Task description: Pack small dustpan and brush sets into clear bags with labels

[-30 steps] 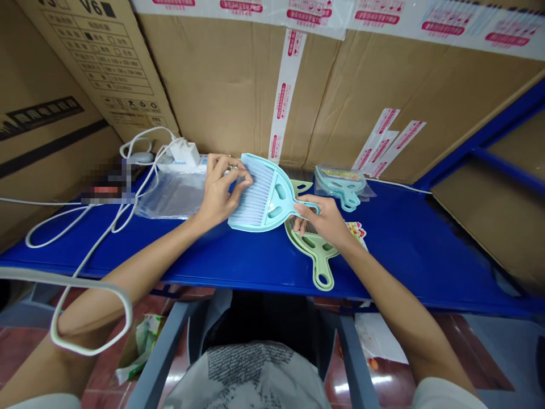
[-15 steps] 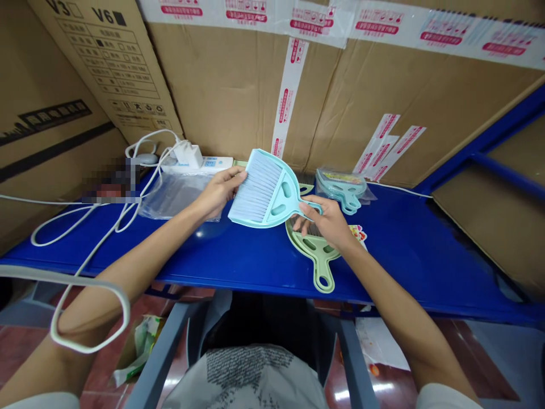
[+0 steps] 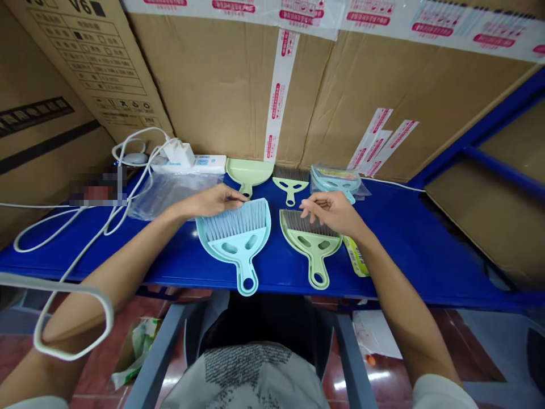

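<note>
A light blue dustpan [image 3: 204, 237] with a matching hand brush [image 3: 238, 227] nested in it lies at the table's front edge, handle toward me. My left hand [image 3: 215, 200] holds its far bristle end, thumb over the edge; some fingers are hidden. To the right is a green dustpan [image 3: 305, 245] with a grey-bristled brush [image 3: 309, 222] in it. Just above those bristles hovers my right hand [image 3: 334, 210], fingers loosely bent and apart, with nothing in it. A yellow-green card [image 3: 356, 257] lies by the right wrist.
Behind stand another green dustpan [image 3: 249, 169], a loose green brush [image 3: 290, 184] and a bagged blue set [image 3: 336, 180]. A clear plastic bag [image 3: 170, 196], a power strip [image 3: 208, 164] and white cables [image 3: 114, 213] occupy the left. Cardboard [image 3: 213, 85] walls the blue table [image 3: 409, 244].
The blue set has come down toward me and turned, handle now pointing at me. My right hand has let go of the handle and moved over the green set. My left hand stays on the blue set.
</note>
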Tool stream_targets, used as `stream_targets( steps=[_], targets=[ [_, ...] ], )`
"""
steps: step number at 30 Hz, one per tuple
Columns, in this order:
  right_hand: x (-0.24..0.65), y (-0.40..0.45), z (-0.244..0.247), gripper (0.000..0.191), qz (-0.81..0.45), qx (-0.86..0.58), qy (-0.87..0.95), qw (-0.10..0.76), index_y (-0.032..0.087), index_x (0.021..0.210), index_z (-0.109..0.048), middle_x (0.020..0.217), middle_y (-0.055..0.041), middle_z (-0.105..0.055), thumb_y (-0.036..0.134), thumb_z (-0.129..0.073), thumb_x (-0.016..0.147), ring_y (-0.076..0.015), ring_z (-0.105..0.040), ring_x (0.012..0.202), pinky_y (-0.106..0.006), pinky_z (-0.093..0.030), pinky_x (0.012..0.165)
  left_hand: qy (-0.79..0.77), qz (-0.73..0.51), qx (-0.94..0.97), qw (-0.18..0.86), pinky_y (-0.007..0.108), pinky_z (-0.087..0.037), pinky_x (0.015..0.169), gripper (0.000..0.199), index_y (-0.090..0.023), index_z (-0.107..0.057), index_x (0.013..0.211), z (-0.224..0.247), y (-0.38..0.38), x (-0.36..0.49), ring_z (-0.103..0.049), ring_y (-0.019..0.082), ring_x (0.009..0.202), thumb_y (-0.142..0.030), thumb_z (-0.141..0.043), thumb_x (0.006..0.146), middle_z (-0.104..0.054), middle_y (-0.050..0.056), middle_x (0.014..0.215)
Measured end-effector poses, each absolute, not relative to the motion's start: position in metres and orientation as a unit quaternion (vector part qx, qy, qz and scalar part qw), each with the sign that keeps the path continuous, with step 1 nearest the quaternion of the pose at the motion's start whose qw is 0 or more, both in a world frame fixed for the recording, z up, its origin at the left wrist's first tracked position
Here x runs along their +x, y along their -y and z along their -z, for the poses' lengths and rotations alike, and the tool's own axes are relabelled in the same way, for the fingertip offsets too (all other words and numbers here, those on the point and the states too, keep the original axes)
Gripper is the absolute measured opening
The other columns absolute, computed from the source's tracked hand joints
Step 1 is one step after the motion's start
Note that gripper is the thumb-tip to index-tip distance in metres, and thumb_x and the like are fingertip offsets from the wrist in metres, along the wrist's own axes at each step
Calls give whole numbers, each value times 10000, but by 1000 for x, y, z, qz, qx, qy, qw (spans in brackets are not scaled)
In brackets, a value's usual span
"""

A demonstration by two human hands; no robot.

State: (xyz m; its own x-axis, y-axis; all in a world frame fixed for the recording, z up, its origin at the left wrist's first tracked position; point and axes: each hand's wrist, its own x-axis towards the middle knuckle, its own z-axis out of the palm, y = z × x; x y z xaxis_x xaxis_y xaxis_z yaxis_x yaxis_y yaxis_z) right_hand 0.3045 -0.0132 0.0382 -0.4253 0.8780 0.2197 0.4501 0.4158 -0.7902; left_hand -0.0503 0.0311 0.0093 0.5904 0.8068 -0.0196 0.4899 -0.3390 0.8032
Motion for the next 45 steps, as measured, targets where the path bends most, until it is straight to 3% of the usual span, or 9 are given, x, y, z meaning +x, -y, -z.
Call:
stream_targets(
  steps=[5, 9, 13, 18, 26, 35, 40, 43, 45],
  targets=[
    [318, 60, -44, 489, -167, -376, 876, 250, 221, 1352, -762, 1357, -142, -780, 586, -638, 1052, -323, -746, 1233, -522, -585, 1085, -391, -274, 845, 243, 363, -622, 898, 418, -149, -788, 1244, -10, -25, -37, -799, 232, 936, -400, -489, 1094, -843, 118, 1099],
    [338, 110, -23, 1269, -97, -329, 932, 120, 234, 1776, -236, 1773, -188, -363, 818, -790, 796, -439, -332, 1644, -639, -426, 1274, -365, -329, 851, 185, 372, -599, 913, 424, -167, -775, 1148, -13, -21, -35, -800, 236, 949, -430, -443, 1134, -840, 105, 1036],
    [338, 135, 8, 1177, 2, -337, 934, 119, 214, 1793, -121, 1794, -199, -277, 645, -784, 921, -435, -270, 1659, -656, -394, 1296, -339, -352, 861, 140, 385, -579, 882, 403, -190, -795, 1091, -13, -19, -32, -785, 256, 919, -437, -478, 1118, -828, 102, 991],
    [327, 140, 30, 929, 82, -320, 925, 185, 174, 1787, -106, 1659, -209, -523, 297, -678, 1066, -372, -473, 1567, -571, -515, 1255, -334, -342, 867, 142, 361, -565, 818, 373, -192, -806, 1145, -7, -20, -29, -774, 229, 813, -395, -496, 1105, -821, 83, 920],
    [321, 137, 34, 913, 161, -295, 917, 215, 125, 1777, -104, 1503, -228, -661, 100, -660, 1053, -371, -594, 1460, -530, -617, 1156, -335, -318, 876, 138, 359, -559, 816, 381, -189, -810, 1184, -2, -19, -28, -779, 230, 817, -380, -490, 1104, -835, 95, 987],
    [326, 126, 39, 911, 102, -293, 928, 207, 199, 1777, -167, 1594, -173, -597, 20, -639, 1018, -342, -538, 1517, -530, -559, 1219, -313, -219, 917, 116, 433, -561, 989, 392, -234, -811, 1228, -6, -10, -26, -767, 308, 1091, -516, -594, 1062, -817, 118, 1204],
    [328, 113, 26, 978, 50, -293, 940, 169, 113, 1768, -193, 1664, -240, -505, 182, -762, 976, -362, -420, 1604, -557, -497, 1259, -230, -124, 954, 147, 503, -466, 1172, 911, -211, -624, 1540, -3, 1, -24, -565, 405, 1452, -770, -783, 838, -642, 206, 1543],
    [330, 117, 19, 1045, 29, -296, 939, 172, 92, 1757, -238, 1679, -251, -485, 434, -805, 949, -392, -408, 1611, -597, -477, 1258, -215, -90, 961, 146, 571, -301, 1290, 1137, -212, -429, 1691, 2, 2, -26, -358, 445, 1610, -823, -779, 798, -432, 237, 1722],
    [332, 123, 19, 986, 34, -298, 935, 187, 99, 1750, -272, 1666, -247, -508, 424, -776, 967, -389, -441, 1594, -601, -490, 1247, -227, -73, 959, 154, 604, -252, 1307, 1195, -205, -351, 1731, 5, 0, -28, -275, 467, 1649, -826, -774, 801, -338, 250, 1768]
  ],
)
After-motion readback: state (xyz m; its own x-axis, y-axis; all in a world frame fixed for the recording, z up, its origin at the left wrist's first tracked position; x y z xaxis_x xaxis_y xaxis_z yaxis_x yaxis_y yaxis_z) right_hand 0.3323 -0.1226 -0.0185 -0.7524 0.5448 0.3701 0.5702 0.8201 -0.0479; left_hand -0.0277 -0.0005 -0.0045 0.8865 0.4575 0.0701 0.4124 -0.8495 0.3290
